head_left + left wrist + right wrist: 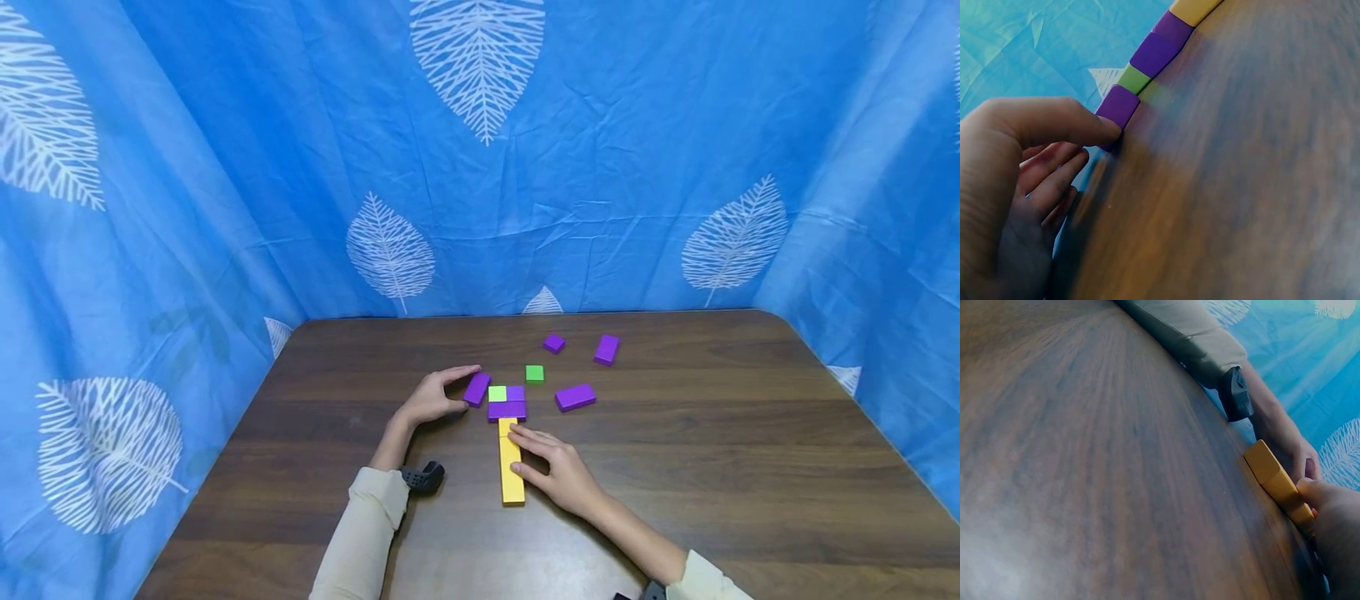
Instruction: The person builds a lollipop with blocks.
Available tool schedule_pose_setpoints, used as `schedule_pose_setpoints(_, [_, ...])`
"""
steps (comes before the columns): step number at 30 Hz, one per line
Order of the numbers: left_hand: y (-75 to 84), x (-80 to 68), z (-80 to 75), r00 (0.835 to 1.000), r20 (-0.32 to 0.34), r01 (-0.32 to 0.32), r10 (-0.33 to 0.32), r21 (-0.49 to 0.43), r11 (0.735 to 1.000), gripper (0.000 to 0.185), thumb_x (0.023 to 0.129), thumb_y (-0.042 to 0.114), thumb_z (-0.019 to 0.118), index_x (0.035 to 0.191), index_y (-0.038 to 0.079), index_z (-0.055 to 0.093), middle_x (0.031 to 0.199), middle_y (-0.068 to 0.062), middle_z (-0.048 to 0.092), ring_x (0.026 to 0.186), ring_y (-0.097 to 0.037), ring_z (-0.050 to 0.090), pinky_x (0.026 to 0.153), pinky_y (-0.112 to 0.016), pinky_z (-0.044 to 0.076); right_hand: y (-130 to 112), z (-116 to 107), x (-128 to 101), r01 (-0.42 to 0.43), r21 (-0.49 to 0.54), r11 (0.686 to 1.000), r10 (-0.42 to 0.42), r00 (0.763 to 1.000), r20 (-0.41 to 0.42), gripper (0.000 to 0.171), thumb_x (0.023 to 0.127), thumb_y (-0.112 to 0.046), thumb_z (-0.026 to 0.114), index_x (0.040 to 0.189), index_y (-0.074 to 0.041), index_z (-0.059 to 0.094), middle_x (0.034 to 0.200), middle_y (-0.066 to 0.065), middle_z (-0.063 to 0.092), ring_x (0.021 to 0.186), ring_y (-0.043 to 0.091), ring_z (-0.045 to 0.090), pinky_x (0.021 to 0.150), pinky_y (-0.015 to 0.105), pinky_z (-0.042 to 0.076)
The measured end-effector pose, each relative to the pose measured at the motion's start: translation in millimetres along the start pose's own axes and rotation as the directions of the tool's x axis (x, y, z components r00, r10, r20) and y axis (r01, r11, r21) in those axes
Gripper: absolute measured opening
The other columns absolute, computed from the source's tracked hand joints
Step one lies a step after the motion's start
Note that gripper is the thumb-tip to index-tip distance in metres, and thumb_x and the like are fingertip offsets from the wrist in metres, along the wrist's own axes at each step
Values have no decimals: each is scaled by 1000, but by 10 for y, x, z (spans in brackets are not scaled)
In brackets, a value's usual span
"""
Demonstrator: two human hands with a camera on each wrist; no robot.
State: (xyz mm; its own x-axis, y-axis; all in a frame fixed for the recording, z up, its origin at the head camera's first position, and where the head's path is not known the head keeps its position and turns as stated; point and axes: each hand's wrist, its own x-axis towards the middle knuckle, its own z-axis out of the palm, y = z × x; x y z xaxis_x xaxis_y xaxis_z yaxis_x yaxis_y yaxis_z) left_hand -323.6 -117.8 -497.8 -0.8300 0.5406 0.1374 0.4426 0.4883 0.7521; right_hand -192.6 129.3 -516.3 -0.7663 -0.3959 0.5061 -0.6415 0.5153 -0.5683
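Head view: left hand (431, 398) pinches the tilted purple block (476, 388) beside the green square (497, 393). Right hand (558, 472) rests relaxed fingers on the yellow bar (512, 477), gripping nothing.

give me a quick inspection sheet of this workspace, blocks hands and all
surface: dark wooden table, bare wood around the blocks
job's things: long yellow block lies end-on to a purple block; light green square and a small purple square sit just behind that; tilted purple block at the left end
clutter: loose green cube and three purple blocks farther back
grippers: left hand pinches the tilted purple block; right hand rests with straight fingers on the yellow block
cables: nothing seen
surroundings: blue curtain with white leaf print on three sides
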Motion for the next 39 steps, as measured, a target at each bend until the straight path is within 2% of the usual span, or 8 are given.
schedule_pose_setpoints(4, [2,20,14,999,-47,12,-11,31,999,61,76,17,76,132,13,53,133,-6,50,126,-24,41,103,-45,32,-5,-17,10,-5,-1,1000,5,1000,2,42,85,-26,67,121,-5,61,130,5,54,116,29,51,95,45,41])
schedule_pose_setpoints(9, [-15,27,28,998,-51,48,-45,50,998,67,74,30,78,134,16,51,135,-3,49,126,-20,40,103,-42,32,-3,-20,20,-10,-5,1000,10,1000,7,42,85,-26,67,122,-6,61,130,5,54,117,29,51,95,45,41])
schedule_pose_setpoints(18, [-27,2,8,996,-48,66,-68,-43,997,66,75,31,77,133,17,51,134,1,50,126,-16,42,103,-39,34,-9,-21,39,-9,-1,1000,9,1000,12,42,86,-26,67,122,-6,61,130,5,54,117,28,51,95,45,41])
schedule_pose_setpoints(31, [-41,-10,5,995,-43,86,-88,-39,995,70,73,41,77,134,19,51,135,2,49,126,-16,42,102,-39,34,-20,-23,34,-17,-2,1000,17,1000,14,42,85,-26,67,121,-6,61,130,6,54,116,30,52,94,46,41])
schedule_pose_setpoints(39, [-36,-3,4,996,-28,86,-87,-24,996,70,74,40,76,134,17,51,135,1,49,126,-16,42,102,-38,34,-23,-23,37,-27,-1,1000,27,1000,14,41,86,-27,67,121,-7,62,130,5,54,116,28,52,94,45,41])
